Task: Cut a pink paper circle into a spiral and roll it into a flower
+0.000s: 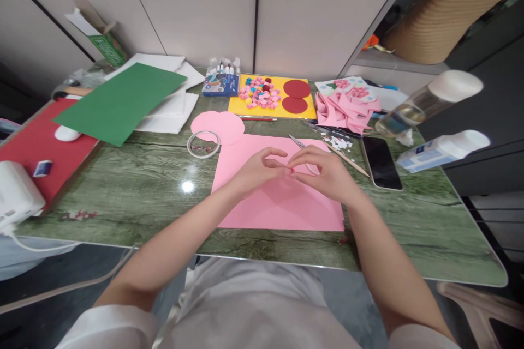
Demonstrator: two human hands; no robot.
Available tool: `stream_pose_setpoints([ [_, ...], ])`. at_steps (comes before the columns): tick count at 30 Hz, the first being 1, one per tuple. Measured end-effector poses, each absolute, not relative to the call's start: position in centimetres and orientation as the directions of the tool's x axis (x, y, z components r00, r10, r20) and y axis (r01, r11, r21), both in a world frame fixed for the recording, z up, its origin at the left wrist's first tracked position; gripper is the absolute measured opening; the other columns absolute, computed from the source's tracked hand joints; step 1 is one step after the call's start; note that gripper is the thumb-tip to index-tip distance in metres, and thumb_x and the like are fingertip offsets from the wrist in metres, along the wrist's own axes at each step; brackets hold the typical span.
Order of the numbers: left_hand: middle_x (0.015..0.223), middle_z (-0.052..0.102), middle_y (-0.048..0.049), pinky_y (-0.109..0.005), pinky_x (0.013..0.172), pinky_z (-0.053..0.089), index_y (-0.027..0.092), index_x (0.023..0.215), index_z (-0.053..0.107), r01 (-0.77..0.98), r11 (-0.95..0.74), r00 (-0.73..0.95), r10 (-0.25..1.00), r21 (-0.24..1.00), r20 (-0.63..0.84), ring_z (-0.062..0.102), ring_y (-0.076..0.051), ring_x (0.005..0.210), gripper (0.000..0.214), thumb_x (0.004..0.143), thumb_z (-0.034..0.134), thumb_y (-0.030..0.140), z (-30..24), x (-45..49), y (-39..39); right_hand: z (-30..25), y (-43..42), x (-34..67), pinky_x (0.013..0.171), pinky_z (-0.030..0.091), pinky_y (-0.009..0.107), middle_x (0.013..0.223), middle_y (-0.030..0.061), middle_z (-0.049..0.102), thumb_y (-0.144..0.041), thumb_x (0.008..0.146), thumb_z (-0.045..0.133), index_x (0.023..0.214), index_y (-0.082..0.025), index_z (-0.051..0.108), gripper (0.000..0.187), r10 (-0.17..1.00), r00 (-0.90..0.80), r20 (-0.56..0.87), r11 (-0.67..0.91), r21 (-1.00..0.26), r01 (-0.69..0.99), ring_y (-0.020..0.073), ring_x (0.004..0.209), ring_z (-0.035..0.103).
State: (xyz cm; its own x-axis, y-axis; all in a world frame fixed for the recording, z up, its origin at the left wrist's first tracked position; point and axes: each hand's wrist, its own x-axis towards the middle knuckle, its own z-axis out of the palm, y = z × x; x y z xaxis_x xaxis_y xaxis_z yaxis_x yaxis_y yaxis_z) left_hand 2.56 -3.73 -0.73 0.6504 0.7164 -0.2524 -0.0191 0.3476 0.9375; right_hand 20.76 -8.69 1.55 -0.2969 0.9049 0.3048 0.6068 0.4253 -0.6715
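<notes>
My left hand (262, 170) and my right hand (325, 172) meet fingertip to fingertip above a pink sheet of paper (282, 210). Both are closed in a pinch on a tiny pink piece (290, 169), mostly hidden by the fingers. Behind my right hand lie scissors (298, 142), partly covered by it. Pink paper circles (223, 126) overlap the sheet's far left corner, with a white ring (203, 144) beside them. Further back, a yellow sheet (297, 113) carries a heap of pink and coloured little balls (262, 95) and dark red circles (297, 88).
Pink paper scraps (346, 109), a phone (382, 162), a white bottle (444, 151) and a clear white-lidded bottle (426, 103) stand or lie to the right. Left are green card (123, 101), red card (24, 139) and a white charger (18, 193). A marker box (221, 83) sits behind.
</notes>
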Motion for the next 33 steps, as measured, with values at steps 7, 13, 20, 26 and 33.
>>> stream_pose_setpoints([
  [7, 0.077, 0.064, -0.0015, -0.026, 0.070, 0.034, 0.017, 0.107, 0.053, -0.188, 0.571, 0.582, 0.720, 0.799, -0.378, 0.055, -0.009, 0.070, 0.049, 0.064, 0.075, 0.025, -1.4, 3.2, -4.5, 0.9, -8.6, 20.4, 0.083, 0.047, 0.037, 0.087, 0.0029, 0.066, -0.027, 0.078, 0.064, 0.083, -0.023, 0.065, 0.006, 0.881, -0.204, 0.426, 0.440, -0.584, 0.682, 0.0184, 0.088, 0.060],
  [13, 0.071, 0.066, -0.0021, -0.030, 0.077, 0.036, 0.015, 0.104, 0.052, -0.095, 0.540, 0.653, 0.668, 0.836, -0.357, 0.060, -0.012, 0.070, 0.051, 0.059, 0.077, 0.022, -0.9, 2.6, -3.4, 1.7, -8.7, 20.9, 0.083, 0.048, 0.037, 0.089, 0.0022, 0.068, -0.029, 0.078, 0.064, 0.086, -0.025, 0.068, 0.009, 0.923, -0.274, 0.272, 0.384, -0.717, 0.582, 0.0186, 0.089, 0.060],
  [20, 0.076, 0.070, -0.0054, -0.033, 0.080, 0.040, 0.017, 0.103, 0.052, 0.115, 0.389, 0.763, 0.554, 0.914, -0.332, 0.064, -0.015, 0.075, 0.048, 0.062, 0.076, 0.025, -0.5, 1.7, -2.7, 1.5, -8.7, 21.3, 0.081, 0.049, 0.037, 0.094, 0.0021, 0.068, -0.028, 0.078, 0.064, 0.092, -0.027, 0.069, 0.014, 0.899, -0.392, 0.197, 0.389, -0.771, 0.505, 0.0180, 0.089, 0.061],
  [26, 0.079, 0.068, -0.0042, -0.031, 0.074, 0.042, 0.019, 0.107, 0.053, 0.198, 0.300, 0.746, 0.571, 0.933, -0.342, 0.063, -0.016, 0.074, 0.051, 0.061, 0.076, 0.027, -0.1, 1.8, -2.9, 1.5, -8.8, 21.3, 0.082, 0.049, 0.036, 0.095, 0.0022, 0.067, -0.025, 0.081, 0.060, 0.092, -0.027, 0.070, 0.014, 0.877, -0.454, 0.157, 0.410, -0.738, 0.536, 0.0172, 0.091, 0.061],
  [33, 0.080, 0.067, -0.0040, -0.031, 0.080, 0.037, 0.017, 0.104, 0.054, -0.066, 0.437, 0.645, 0.705, 0.897, -0.296, 0.061, -0.013, 0.077, 0.047, 0.063, 0.075, 0.024, -0.8, 2.5, -3.6, 1.6, -8.7, 20.9, 0.081, 0.048, 0.037, 0.090, 0.0025, 0.067, -0.026, 0.081, 0.060, 0.087, -0.024, 0.067, 0.009, 0.901, -0.307, 0.306, 0.434, -0.636, 0.638, 0.0186, 0.089, 0.059],
])
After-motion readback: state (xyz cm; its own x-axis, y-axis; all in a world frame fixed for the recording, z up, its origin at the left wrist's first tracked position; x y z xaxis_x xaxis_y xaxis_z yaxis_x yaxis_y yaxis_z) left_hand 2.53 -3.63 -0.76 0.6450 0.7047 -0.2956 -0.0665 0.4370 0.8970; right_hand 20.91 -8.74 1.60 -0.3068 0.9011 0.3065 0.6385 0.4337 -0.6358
